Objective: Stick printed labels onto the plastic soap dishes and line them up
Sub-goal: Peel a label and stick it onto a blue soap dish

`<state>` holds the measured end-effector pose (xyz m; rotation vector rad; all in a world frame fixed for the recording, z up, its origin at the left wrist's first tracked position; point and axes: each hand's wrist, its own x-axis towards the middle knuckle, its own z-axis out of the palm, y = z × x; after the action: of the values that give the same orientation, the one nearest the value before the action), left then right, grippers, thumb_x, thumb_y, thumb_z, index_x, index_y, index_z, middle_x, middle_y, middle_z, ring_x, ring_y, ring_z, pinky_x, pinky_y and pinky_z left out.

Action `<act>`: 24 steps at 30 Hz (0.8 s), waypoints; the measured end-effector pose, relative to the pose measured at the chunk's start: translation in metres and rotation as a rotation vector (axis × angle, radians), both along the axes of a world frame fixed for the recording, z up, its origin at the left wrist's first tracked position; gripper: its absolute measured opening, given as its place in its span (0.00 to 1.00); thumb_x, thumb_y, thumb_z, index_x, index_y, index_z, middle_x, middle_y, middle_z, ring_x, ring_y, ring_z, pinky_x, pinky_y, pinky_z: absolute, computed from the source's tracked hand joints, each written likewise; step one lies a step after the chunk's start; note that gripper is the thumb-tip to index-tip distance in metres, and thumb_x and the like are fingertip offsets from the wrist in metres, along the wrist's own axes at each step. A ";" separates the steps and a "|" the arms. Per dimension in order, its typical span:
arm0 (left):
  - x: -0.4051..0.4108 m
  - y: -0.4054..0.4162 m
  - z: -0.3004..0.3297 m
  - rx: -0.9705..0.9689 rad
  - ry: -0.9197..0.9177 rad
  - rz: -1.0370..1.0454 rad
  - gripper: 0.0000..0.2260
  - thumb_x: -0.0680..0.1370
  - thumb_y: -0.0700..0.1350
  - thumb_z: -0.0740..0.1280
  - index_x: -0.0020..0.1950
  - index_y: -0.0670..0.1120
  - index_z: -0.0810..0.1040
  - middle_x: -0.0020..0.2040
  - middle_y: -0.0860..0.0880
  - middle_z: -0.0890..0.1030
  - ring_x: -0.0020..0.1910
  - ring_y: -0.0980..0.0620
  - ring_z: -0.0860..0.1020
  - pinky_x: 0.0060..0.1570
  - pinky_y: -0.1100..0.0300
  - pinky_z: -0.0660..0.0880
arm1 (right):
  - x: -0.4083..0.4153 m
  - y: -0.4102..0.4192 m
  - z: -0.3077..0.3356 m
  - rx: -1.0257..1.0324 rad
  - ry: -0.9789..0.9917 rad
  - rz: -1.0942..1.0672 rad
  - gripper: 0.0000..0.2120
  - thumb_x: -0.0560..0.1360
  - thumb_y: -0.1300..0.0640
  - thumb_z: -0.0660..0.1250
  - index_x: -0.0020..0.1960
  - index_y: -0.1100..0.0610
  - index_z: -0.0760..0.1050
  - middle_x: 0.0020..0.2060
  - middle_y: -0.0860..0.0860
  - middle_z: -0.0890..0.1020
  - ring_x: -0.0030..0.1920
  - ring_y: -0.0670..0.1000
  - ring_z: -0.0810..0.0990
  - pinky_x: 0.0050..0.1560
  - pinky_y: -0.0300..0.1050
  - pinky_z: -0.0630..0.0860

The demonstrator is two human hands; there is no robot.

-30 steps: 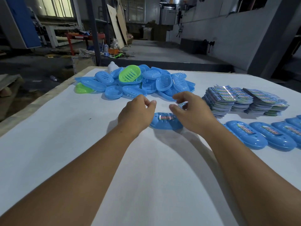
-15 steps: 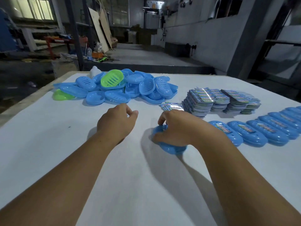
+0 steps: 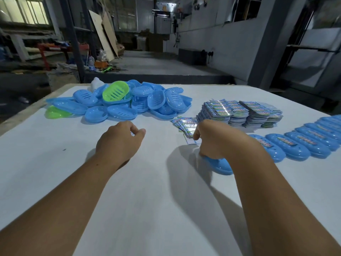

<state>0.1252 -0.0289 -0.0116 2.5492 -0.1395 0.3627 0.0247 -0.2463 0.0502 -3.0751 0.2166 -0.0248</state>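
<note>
My right hand (image 3: 214,139) grips a blue soap dish (image 3: 218,166) from above, just left of a row of labelled blue soap dishes (image 3: 299,145) that runs to the right edge. My left hand (image 3: 120,143) hovers over the white table (image 3: 147,200) with fingers loosely curled and nothing in it. A pile of unlabelled blue soap dishes (image 3: 140,104), with a green dish (image 3: 115,90) on top, lies at the far left. Stacks of printed labels (image 3: 239,112) stand at the far right, and a few loose labels (image 3: 185,124) lie beside my right hand.
A second green dish (image 3: 55,112) pokes out at the pile's left end, and a white bottle (image 3: 96,84) stands behind the pile. The table's left edge (image 3: 24,111) runs diagonally. Beyond the table lies a dim workshop floor with boards and clutter.
My right hand has carried the labelled blue dish from the middle of the table rightward towards the row's left end. My left hand has let go of it and stayed at the left.
</note>
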 end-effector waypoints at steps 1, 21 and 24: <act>0.000 0.000 0.000 0.000 0.002 -0.001 0.12 0.77 0.62 0.64 0.48 0.54 0.77 0.46 0.55 0.76 0.46 0.50 0.75 0.46 0.56 0.69 | 0.001 -0.003 0.000 0.004 -0.002 -0.007 0.16 0.74 0.63 0.66 0.62 0.59 0.77 0.52 0.57 0.81 0.44 0.57 0.78 0.37 0.44 0.72; 0.038 0.049 0.005 0.305 -0.252 0.144 0.18 0.81 0.44 0.60 0.71 0.47 0.72 0.68 0.47 0.75 0.64 0.41 0.71 0.60 0.46 0.68 | 0.031 0.049 -0.037 0.312 -0.285 0.339 0.11 0.77 0.58 0.64 0.55 0.49 0.81 0.47 0.41 0.78 0.41 0.41 0.70 0.38 0.23 0.64; 0.048 0.058 0.002 0.326 -0.103 0.208 0.18 0.82 0.46 0.58 0.73 0.47 0.69 0.69 0.46 0.75 0.67 0.41 0.69 0.63 0.46 0.66 | 0.035 0.047 -0.039 0.331 -0.303 0.335 0.10 0.77 0.57 0.66 0.56 0.49 0.81 0.47 0.41 0.79 0.39 0.36 0.70 0.39 0.23 0.64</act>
<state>0.1730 0.0290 -0.0093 2.8770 0.0328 0.5948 0.0601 -0.1995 0.0109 -2.6902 -0.2800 -0.3916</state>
